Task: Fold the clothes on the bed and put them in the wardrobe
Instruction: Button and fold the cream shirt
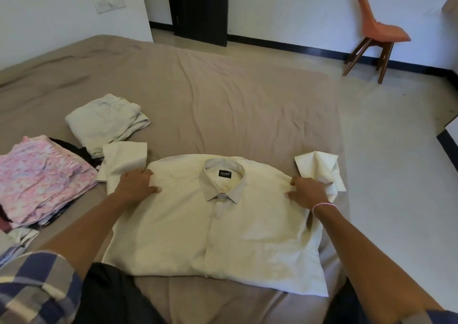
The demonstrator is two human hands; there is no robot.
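A cream collared shirt [210, 234] lies flat, front up, on the brown bed [223, 105], collar pointing away from me. My left hand [136, 183] pinches the fabric at the shirt's left shoulder, where the short sleeve spreads outward. At the right shoulder, my right hand [307, 191] pinches the cloth beside the other sleeve, which lies crumpled. A folded pale garment [106, 123] sits on the bed beyond the left sleeve. A stack of clothes topped by a pink floral piece [42, 177] rests at the left.
An orange chair [376, 31] with wooden legs stands on the tiled floor at the far right wall. A dark door [200, 8] is behind the bed. The bed's right edge runs close to the shirt's right sleeve.
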